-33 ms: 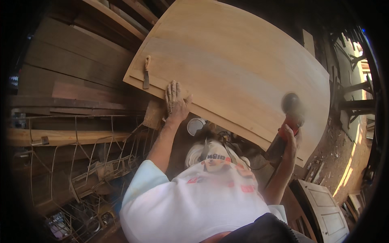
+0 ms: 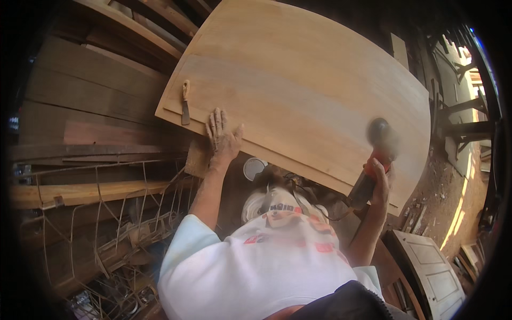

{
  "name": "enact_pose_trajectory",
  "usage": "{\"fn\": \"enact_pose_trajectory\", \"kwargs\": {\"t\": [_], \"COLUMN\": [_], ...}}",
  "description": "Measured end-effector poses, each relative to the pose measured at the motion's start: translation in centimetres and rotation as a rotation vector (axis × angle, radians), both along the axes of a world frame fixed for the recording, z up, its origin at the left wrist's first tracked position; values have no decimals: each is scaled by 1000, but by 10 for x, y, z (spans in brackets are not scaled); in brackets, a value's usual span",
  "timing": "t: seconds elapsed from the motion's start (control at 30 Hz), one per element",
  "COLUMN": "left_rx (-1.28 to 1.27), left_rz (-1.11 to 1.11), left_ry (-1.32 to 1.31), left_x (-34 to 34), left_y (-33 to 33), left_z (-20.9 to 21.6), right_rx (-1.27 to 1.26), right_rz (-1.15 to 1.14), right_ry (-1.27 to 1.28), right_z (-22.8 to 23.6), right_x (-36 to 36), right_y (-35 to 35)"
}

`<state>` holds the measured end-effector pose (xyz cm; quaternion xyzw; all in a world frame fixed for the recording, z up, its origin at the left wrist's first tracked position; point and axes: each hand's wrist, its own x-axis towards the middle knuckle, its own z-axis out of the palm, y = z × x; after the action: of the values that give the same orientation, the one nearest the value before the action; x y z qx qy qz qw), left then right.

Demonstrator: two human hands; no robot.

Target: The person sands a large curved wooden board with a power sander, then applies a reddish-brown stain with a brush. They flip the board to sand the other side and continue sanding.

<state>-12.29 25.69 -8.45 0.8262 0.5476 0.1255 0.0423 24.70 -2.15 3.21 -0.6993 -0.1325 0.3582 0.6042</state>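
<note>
A large pale wooden panel (image 2: 282,69) lies in front of me, with a stepped strip along its near edge. My left hand (image 2: 225,141) rests flat on that edge at the left, fingers stretched out and dusty. A putty knife (image 2: 185,104) with a light handle lies on the panel just left of those fingers. My right hand (image 2: 381,180) is wrapped round a red and black angle grinder (image 2: 364,188). Its round dark head is over the panel's right part, blurred by motion or dust, so disc contact is hard to make out.
Stacked boards (image 2: 69,101) fill the left side, above a bent wire rack (image 2: 98,213). A white bucket (image 2: 254,169) stands below the panel's near edge. A cord (image 2: 337,217) trails from the grinder. A panelled door (image 2: 430,266) leans at the lower right.
The whole view has turned slightly, shifting the panel's left end down and left. Both hands keep roughly their places on the panel and grinder; the putty knife stays put on the wood.
</note>
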Motion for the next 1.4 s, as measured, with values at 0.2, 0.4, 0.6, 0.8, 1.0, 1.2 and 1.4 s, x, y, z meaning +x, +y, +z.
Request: {"fn": "enact_pose_trajectory", "kwargs": {"t": [0.2, 0.4, 0.6, 0.8, 1.0, 1.2, 1.4], "left_rx": [-22, -4, -37, 235, 100, 82, 13], "left_rz": [-69, -163, -185, 111, 182, 143, 129], "left_ry": [15, 58, -148, -177, -87, -110, -75], "left_x": [2, 8, 8, -32, -85, -81, -88], "left_y": [16, 46, 46, 105, 159, 181, 189], "left_z": [3, 9, 32, 48, 20, 17, 17], "right_rx": [15, 129, 75, 57, 13, 24, -26], "right_rz": [-150, -226, -149, -161, -248, -343, -413], "right_ry": [39, 151, 86, 57, 66, 67, 66], "right_z": [-7, -22, 6, 9, 7, -2, -6], "right_x": [10, 12, -10, -22, -30, -35, -39], "right_y": [44, 76, 91, 76, 74, 75, 68]}}
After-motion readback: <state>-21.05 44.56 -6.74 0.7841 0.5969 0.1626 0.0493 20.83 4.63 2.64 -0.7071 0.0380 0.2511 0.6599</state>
